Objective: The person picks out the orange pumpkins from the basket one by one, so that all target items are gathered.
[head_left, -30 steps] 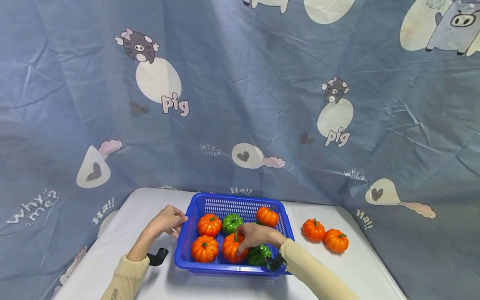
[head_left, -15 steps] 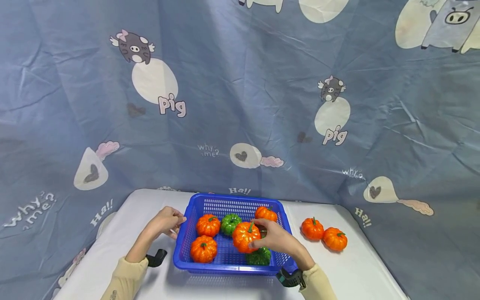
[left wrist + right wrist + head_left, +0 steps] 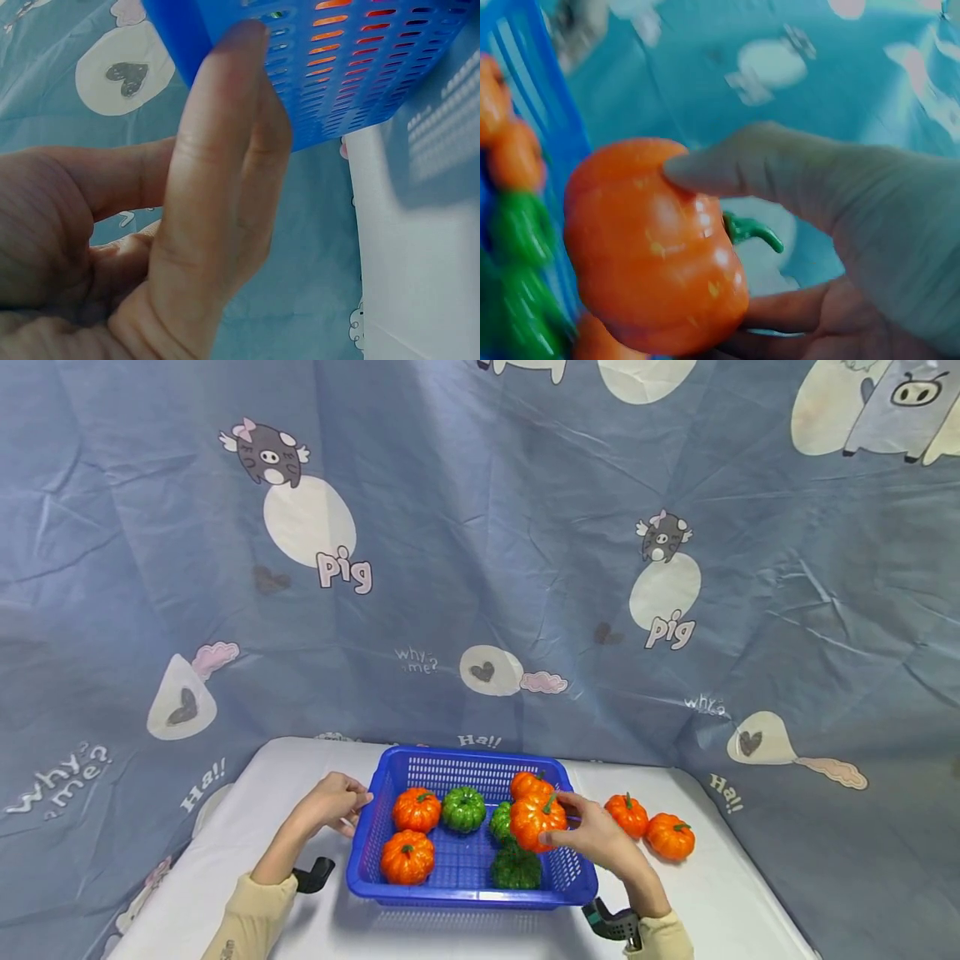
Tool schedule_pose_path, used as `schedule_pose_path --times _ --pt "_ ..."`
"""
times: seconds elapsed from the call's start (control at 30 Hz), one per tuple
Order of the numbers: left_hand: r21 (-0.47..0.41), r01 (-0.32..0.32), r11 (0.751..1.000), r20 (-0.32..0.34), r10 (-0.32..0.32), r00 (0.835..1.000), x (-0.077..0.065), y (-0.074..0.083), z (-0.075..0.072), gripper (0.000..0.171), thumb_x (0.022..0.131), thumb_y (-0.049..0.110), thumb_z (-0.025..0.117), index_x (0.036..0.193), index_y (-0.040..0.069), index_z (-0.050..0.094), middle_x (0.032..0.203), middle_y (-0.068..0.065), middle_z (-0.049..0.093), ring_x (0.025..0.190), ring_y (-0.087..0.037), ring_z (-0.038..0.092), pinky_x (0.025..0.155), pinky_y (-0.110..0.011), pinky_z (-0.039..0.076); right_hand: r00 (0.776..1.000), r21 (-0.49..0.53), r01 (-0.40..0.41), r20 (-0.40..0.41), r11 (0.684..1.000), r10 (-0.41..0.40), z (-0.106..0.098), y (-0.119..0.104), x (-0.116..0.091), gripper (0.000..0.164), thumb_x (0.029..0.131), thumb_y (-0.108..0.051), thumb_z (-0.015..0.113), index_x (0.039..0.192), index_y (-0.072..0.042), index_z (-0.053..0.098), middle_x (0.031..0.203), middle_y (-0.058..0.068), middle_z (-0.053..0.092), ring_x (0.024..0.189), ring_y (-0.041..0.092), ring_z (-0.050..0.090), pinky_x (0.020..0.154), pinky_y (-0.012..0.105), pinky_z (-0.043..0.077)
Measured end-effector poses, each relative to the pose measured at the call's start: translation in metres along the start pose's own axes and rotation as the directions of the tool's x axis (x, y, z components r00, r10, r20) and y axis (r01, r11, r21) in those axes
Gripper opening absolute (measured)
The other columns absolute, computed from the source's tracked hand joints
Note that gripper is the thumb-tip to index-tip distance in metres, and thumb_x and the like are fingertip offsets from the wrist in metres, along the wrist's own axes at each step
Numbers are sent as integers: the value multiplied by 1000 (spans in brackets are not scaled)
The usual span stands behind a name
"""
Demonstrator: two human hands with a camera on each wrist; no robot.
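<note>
My right hand (image 3: 596, 831) grips a small orange pumpkin (image 3: 537, 821) with a green stem, raised over the right part of the blue plastic basket (image 3: 438, 897). In the right wrist view, the thumb presses one side of the pumpkin (image 3: 656, 247) and fingers curl under the other. My left hand (image 3: 333, 802) holds the basket's left rim, its fingertips at the perforated side in the left wrist view. Inside the basket lie two orange pumpkins (image 3: 407, 857) at the left, several green pumpkins (image 3: 463, 810), and another orange pumpkin (image 3: 527, 785) partly hidden behind the held one.
Two more orange pumpkins (image 3: 671, 838) lie side by side on the white table (image 3: 712, 902), right of the basket. A blue-grey cloth (image 3: 480, 568) with pig prints hangs behind the table and along its sides.
My right hand has lifted the orange pumpkin from the front middle of the basket and carried it up and rightward, uncovering the basket floor and green pumpkins. My left hand has stayed at the rim.
</note>
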State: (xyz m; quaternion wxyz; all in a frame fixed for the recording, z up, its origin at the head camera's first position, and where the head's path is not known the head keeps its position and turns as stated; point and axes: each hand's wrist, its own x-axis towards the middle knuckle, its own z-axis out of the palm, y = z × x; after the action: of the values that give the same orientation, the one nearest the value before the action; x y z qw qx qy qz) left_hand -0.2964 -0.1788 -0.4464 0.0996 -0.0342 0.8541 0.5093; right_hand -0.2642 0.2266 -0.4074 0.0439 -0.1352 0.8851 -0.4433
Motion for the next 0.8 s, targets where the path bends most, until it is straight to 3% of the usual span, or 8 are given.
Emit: schedule_pose_path --times 0.13,0.27,0.47,0.8 --pt "5 -19 1000 7 19 1000 -1 1 0 21 96 7 54 100 -11 63 69 -11 61 58 -17 62 54 -33 60 983 -18 -96 -158 995 92 -38 26 -5 69 77 -17 77 134 10 46 125 28 58 112 36 60 89 39 56" --pt "7 -32 999 4 32 999 -2 2 -1 21 96 7 53 99 -11 64 68 -11 61 57 -16 62 53 -33 60 947 -79 -238 -241 968 213 -74 56 -15 72 82 -22 73 135 15 41 130 35 50 116 43 54 98 49 50" --pt "15 -34 999 -2 34 999 -1 0 -3 21 96 7 53 98 -11 64 69 -11 61 57 -17 62 53 -33 60 918 -94 -357 -218 929 331 -98 100 -19 77 84 -26 72 133 22 37 135 41 40 123 52 43 104 61 39" --pt "17 -18 1000 12 18 1000 0 0 -1 24 96 8 53 104 -13 63 72 -12 62 59 -17 62 54 -33 60 900 -86 -430 -123 899 419 -90 132 -15 77 79 -24 75 129 22 39 132 40 43 120 49 45 101 60 41"
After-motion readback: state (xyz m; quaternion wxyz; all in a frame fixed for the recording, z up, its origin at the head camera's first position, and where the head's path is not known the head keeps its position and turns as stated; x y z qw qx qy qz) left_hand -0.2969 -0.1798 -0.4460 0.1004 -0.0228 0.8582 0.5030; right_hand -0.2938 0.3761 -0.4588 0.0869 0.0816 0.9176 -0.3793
